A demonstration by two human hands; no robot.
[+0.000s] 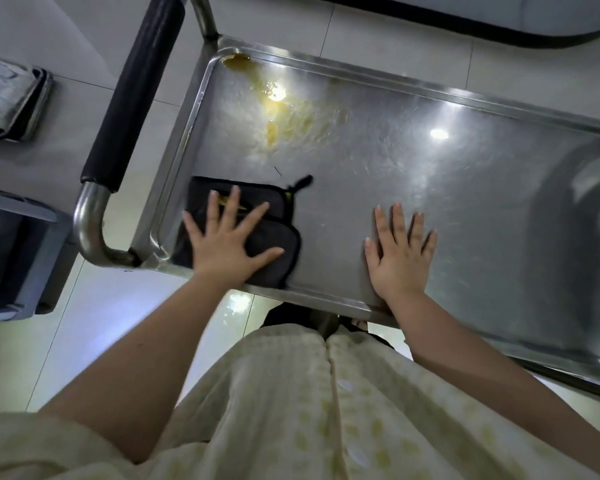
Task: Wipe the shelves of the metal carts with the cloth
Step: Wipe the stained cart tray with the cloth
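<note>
The metal cart's top shelf [413, 188] fills the middle of the head view, a scratched steel tray with a raised rim. A folded black cloth [278, 216] lies in its near left corner. My left hand [227, 242] presses flat on the cloth with fingers spread. My right hand [400, 249] rests flat on the bare steel near the front rim, holding nothing. A yellow-brown smear [281, 109] spreads from the far left corner toward the shelf's middle.
The cart's push handle with a black foam grip [136, 95] stands at the left end. Stacked metal trays [11, 98] lie on a surface at far left. A steel basin [589, 244] sits on the shelf's right end. Pale floor tiles surround the cart.
</note>
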